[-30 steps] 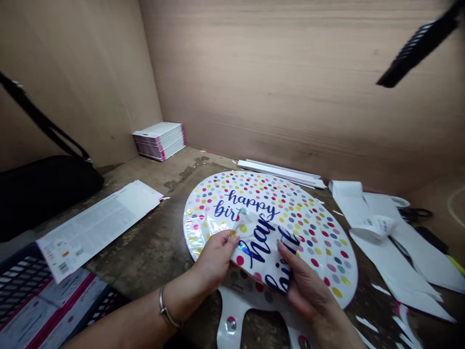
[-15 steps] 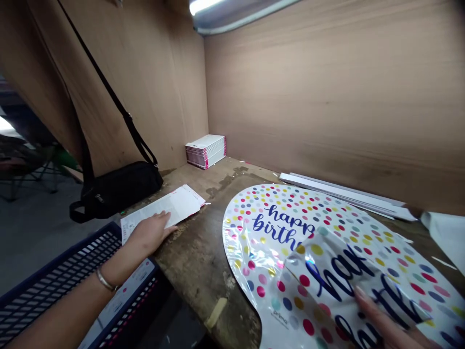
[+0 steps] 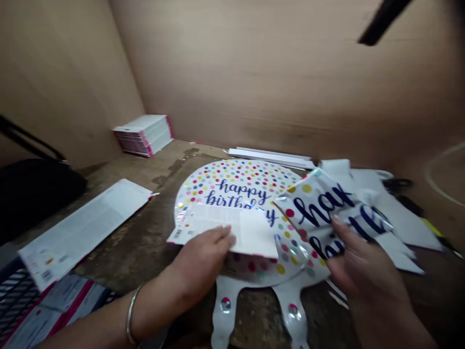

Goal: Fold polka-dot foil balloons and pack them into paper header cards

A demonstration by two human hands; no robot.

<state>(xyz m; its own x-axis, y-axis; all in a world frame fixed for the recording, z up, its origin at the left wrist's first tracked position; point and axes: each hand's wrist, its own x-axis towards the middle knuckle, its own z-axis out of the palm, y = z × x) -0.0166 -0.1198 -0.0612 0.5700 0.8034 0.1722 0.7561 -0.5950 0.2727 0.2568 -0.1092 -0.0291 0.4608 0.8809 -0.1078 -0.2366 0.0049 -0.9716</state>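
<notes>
Head view shows the left hand (image 3: 199,264) pinching a white card (image 3: 256,233), its long axis running left-right, just left of the folded foil (image 3: 316,201) pinched by the right hand (image 3: 363,264).

Left hand (image 3: 199,261) holds card (image 3: 256,233) over balloon (image 3: 240,189); right hand (image 3: 359,264) grips folded foil (image 3: 321,208) to the card's right; stack (image 3: 145,135) stands in rear left corner; basket (image 3: 12,293) sits lower left.

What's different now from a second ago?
The left hand let go of the folded foil and brought a card rightward over the balloon. The right hand kept the foil, shifting it right. The balloon, the corner stack and another card at left stayed put.
</notes>
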